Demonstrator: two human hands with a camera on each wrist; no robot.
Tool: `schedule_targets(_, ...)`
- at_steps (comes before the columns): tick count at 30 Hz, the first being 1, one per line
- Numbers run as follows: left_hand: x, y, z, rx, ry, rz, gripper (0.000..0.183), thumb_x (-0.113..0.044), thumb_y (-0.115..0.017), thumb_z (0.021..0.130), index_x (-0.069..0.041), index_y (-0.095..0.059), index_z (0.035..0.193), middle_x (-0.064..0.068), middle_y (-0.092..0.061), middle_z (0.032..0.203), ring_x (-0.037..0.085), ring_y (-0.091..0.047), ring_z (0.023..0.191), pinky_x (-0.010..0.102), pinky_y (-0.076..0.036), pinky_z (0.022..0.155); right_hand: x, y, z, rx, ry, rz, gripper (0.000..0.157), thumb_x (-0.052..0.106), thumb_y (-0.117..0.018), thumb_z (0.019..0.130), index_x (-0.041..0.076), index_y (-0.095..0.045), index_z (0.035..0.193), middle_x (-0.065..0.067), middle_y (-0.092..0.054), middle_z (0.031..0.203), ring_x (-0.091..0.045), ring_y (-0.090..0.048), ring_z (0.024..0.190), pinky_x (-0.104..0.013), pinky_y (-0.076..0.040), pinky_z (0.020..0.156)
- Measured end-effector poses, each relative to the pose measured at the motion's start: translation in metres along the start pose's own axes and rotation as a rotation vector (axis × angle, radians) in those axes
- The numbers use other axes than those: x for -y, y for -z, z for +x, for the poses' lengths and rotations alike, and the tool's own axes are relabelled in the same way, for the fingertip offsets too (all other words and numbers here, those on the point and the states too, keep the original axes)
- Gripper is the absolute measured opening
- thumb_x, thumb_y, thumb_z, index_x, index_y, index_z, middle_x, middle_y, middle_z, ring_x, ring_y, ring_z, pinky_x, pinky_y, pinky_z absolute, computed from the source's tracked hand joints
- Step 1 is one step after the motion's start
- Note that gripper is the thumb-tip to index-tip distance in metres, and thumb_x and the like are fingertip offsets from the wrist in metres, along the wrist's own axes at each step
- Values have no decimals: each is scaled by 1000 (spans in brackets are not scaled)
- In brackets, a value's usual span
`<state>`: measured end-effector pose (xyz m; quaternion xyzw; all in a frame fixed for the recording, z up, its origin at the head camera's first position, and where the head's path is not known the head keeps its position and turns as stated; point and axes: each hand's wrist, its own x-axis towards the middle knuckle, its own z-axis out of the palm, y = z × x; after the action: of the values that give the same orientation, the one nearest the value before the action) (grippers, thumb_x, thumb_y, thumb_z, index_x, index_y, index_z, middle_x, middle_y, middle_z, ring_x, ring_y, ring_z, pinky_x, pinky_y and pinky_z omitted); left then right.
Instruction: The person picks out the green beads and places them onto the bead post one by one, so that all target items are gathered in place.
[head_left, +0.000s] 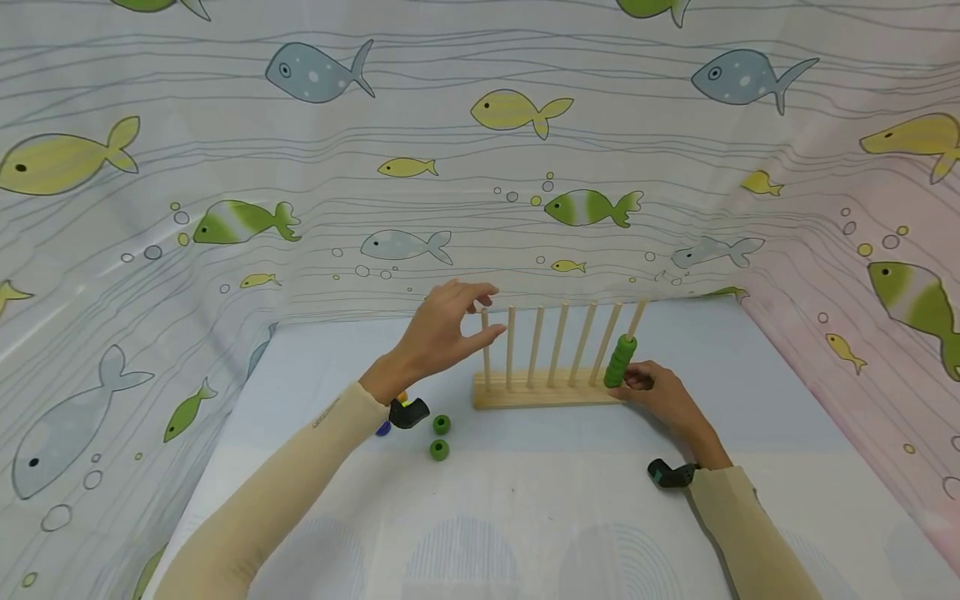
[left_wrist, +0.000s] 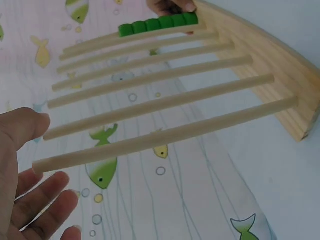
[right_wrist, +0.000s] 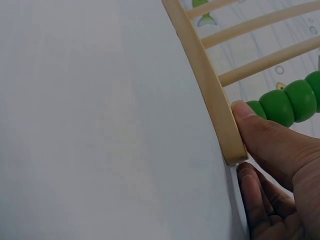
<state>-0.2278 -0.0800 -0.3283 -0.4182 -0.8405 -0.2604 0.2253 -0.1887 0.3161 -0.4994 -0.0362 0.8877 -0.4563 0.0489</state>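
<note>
Wooden rack [head_left: 551,392] with seven upright rods, at about 12 o'clock on the pale blue table [head_left: 525,500], against a fish-printed curtain [head_left: 450,167]. Left hand [head_left: 446,329] raised at the rack's 9 o'clock end, fingers spread and relaxed, holding nothing; thumb and fingertips just beside the top of the leftmost rod [head_left: 485,346], contact impossible to judge. Same open palm and loose fingers [left_wrist: 35,200] seen in the left wrist view, close to the tip of the nearest rod. Right hand [head_left: 663,396] low at the rack's 3 o'clock end, thumb pressed against the end of the base [right_wrist: 220,95] and fingers curled beside and under it, holding the rack there. Stack of green beads [head_left: 621,361] threaded on the rightmost rod, resting on the base, just at 11 o'clock of the right hand; thumb [right_wrist: 260,130] touching or almost touching the lowest bead [right_wrist: 287,102]. Two loose green beads [head_left: 440,437] on the table at 7 o'clock of the rack, near the left wrist, well apart from the stack. Cream sleeves on both forearms, black camera mounts at the wrists.
</note>
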Motion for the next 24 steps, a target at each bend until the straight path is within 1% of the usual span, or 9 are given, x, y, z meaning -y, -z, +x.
schedule_targets(4, 3, -1, -11, -9, 18, 1, 52, -29, -81, 89, -4, -63, 131, 8, -72, 109, 19, -62, 89, 38, -48, 87, 1, 0, -1, 0, 2, 1, 65, 38, -83, 89, -3, -61, 135, -15, -62, 120, -26, -59, 106, -41, -49, 91)
schedule_targets(10, 8, -1, -29, -2, 54, -2, 55, -28, -83, 88, -3, -62, 132, 8, -70, 111, 20, -61, 88, 38, -49, 86, 2, 0, -1, -2, 5, 2, 65, 38, -83, 89, -3, -62, 134, -14, -62, 120, -26, -59, 106, -42, -49, 91)
schedule_targets(17, 14, -1, -53, 54, 121, 12, 59, -32, -84, 88, -6, -60, 135, 6, -70, 112, 19, -62, 90, 37, -51, 83, 2, 0, -1, 7, 1, 3, 67, 40, -82, 89, -3, -60, 136, -15, -62, 121, -26, -59, 107, -42, -49, 92)
schedule_targets(24, 16, -2, -74, 108, 175, 10, 57, -34, -84, 88, -7, -62, 134, 5, -72, 111, 17, -62, 89, 35, -52, 78, 4, 2, -3, 9, -5, 10, 69, 40, -81, 90, -5, -58, 136, -16, -62, 121, -28, -59, 108, -42, -49, 92)
